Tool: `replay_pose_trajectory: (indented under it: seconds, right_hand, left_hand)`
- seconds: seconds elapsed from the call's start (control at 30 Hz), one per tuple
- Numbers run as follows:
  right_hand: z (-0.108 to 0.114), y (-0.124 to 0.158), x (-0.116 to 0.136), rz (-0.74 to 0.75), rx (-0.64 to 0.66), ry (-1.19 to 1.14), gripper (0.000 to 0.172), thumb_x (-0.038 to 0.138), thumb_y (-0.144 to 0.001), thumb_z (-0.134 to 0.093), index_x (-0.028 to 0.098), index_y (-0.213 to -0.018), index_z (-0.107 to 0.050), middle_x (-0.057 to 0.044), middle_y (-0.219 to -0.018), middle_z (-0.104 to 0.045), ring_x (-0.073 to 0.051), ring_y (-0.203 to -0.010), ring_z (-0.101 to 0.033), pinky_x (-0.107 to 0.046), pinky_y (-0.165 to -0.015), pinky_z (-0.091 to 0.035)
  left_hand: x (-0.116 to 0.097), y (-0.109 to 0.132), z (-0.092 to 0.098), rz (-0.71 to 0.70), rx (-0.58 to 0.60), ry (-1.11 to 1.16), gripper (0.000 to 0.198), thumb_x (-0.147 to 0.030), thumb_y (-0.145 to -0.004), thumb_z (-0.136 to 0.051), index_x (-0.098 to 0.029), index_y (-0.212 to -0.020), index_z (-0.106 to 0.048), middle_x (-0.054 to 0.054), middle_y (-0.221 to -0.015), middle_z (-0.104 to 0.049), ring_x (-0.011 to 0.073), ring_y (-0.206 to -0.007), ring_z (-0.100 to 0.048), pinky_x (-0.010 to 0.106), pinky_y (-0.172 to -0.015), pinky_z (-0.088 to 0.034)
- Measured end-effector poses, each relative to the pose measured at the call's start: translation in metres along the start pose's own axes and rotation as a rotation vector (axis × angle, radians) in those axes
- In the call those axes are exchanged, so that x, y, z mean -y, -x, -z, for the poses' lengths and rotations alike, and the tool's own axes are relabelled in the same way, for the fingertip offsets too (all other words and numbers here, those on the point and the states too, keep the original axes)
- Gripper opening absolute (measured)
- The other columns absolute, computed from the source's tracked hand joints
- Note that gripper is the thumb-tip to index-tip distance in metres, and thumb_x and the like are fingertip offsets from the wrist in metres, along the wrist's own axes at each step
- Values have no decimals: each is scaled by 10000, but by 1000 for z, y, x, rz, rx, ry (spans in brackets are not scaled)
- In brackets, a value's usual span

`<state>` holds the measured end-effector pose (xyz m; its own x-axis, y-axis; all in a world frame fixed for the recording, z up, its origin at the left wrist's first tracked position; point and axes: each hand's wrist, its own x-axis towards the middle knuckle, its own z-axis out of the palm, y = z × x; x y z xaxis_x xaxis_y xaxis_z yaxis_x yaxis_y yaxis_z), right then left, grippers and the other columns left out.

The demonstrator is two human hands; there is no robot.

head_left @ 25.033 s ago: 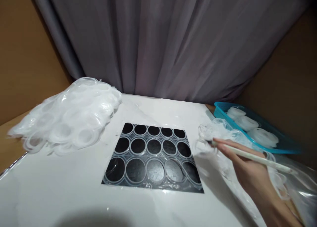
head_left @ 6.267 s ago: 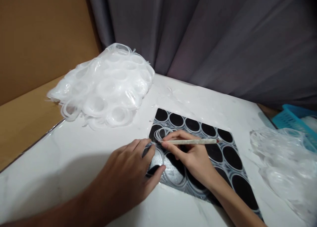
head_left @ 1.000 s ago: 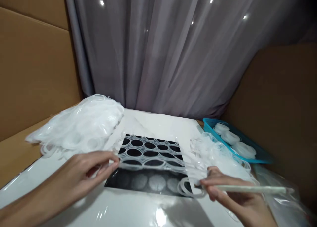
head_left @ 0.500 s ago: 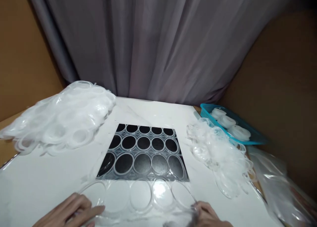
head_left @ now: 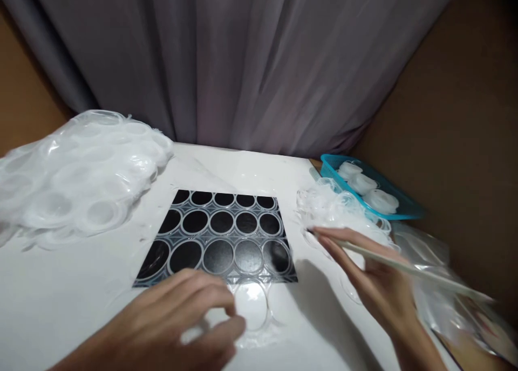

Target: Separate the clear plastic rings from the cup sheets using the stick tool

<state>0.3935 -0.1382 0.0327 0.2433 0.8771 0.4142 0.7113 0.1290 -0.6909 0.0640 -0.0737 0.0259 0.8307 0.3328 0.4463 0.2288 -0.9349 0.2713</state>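
A clear plastic sheet with rows of round outlines (head_left: pixel 254 306) lies on the white tabletop, its far part over a black rectangle (head_left: pixel 222 222). Over the sheet's near left part is my left hand (head_left: pixel 182 317), fingers loosely curved, with a gap between thumb and forefinger and nothing visible in it. To the right, my right hand (head_left: pixel 380 284) grips a thin, pale, pen-like stick (head_left: pixel 421 274) with a dark tip, slanting across the hand. That tip is beside a heap of clear plastic rings (head_left: pixel 332 204). What kind of tool the stick is, I cannot tell.
A large pile of translucent round plastic pieces (head_left: pixel 81 177) stands at the left. At the back right, a blue basket (head_left: pixel 329 166) holds white stacks of discs (head_left: pixel 380 201). Clear plastic bags (head_left: pixel 424 247) lie by the right edge. A grey curtain (head_left: pixel 226 63) hangs behind.
My left hand has moved right, over the sheet. My right hand has left the sheet's near right corner and risen to the right, now with the pen-like stick plainly in view. The view has shifted slightly.
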Motion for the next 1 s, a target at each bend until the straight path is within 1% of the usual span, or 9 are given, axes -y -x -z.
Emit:
replay_pose_trajectory:
  seconds: [0.07, 0.1, 0.17, 0.27, 0.37, 0.53, 0.63, 0.8, 1.0]
  right_hand:
    - [-20, -31, -9, 103, 46, -50, 158, 336, -963, -717, 326, -1069, -834, -39, -1081, -821, -277, -994, -758, -462, -911, -615]
    - [-30, -43, -16, 111, 102, -92, 165, 341, -973, -702, 312, -1067, -834, -43, -1078, -821, -272, -985, -756, -466, -908, -611]
    - [-46, -56, -31, 47, 202, -174, 188, 375, -975, -698, 285, -1072, -831, -57, -1094, -819, -276, -1005, -752, -475, -926, -601]
    - [-55, -55, -49, -96, 251, -233, 236, 432, -965, -707, 259, -1063, -835, -84, -1113, -816, -296, -1068, -741, -487, -990, -567]
    - [-51, -43, -58, -157, 273, -240, 230, 436, -967, -705, 269, -1044, -842, -88, -1122, -812, -297, -1094, -732, -472, -1006, -554]
    - [-49, -37, -63, -215, 378, -308, 218, 429, -942, -731, 263, -1036, -837, -89, -1110, -809, -284, -1028, -746, -460, -940, -597]
    - [-54, -38, -65, -221, 397, -342, 216, 415, -940, -734, 260, -1053, -834, -90, -1113, -805, -270, -1002, -748, -455, -933, -603]
    - [-55, -39, -67, -237, 440, -348, 198, 415, -949, -738, 277, -1051, -837, -75, -1101, -809, -262, -1020, -748, -449, -969, -587]
    - [-54, -39, -72, -220, 424, -337, 207, 438, -942, -745, 276, -1026, -842, -80, -1095, -814, -271, -1020, -754, -463, -957, -600]
  left_hand:
    - [-6, -36, -5, -106, 48, -77, 214, -189, -1013, -529, -291, -1141, -667, -9, -1076, -745, 187, -1006, -694, 323, -893, -602]
    - [-7, -50, -13, -97, 88, -84, 179, -238, -1028, -529, -267, -1127, -675, 16, -1115, -740, 214, -1036, -691, 365, -919, -604]
    - [-2, -69, -38, -66, 149, -85, 249, -324, -1061, -515, -207, -1224, -662, 79, -1266, -702, 268, -1179, -658, 439, -1016, -576]
    - [14, -77, -82, 12, 184, -188, 453, -379, -1093, -476, -101, -1446, -534, 160, -1461, -602, 330, -1381, -545, 516, -1147, -487]
    - [24, -74, -108, 84, 203, -191, 566, -410, -1091, -470, -50, -1526, -435, 202, -1524, -546, 348, -1422, -507, 523, -1145, -488]
    - [27, -70, -111, 172, 137, -69, 579, -398, -1040, -515, -100, -1528, -424, 168, -1471, -591, 318, -1370, -548, 474, -1052, -563]
    - [27, -69, -112, 210, 121, -51, 621, -420, -1005, -566, -117, -1528, -425, 160, -1469, -592, 321, -1366, -545, 466, -1022, -579]
    - [28, -68, -116, 204, 135, -51, 703, -564, -973, -627, -140, -1511, -467, 159, -1469, -599, 343, -1356, -554, 509, -1067, -547]
    - [29, -69, -115, 201, 119, -32, 715, -591, -963, -650, -130, -1487, -494, 157, -1473, -597, 331, -1345, -564, 507, -1088, -528]
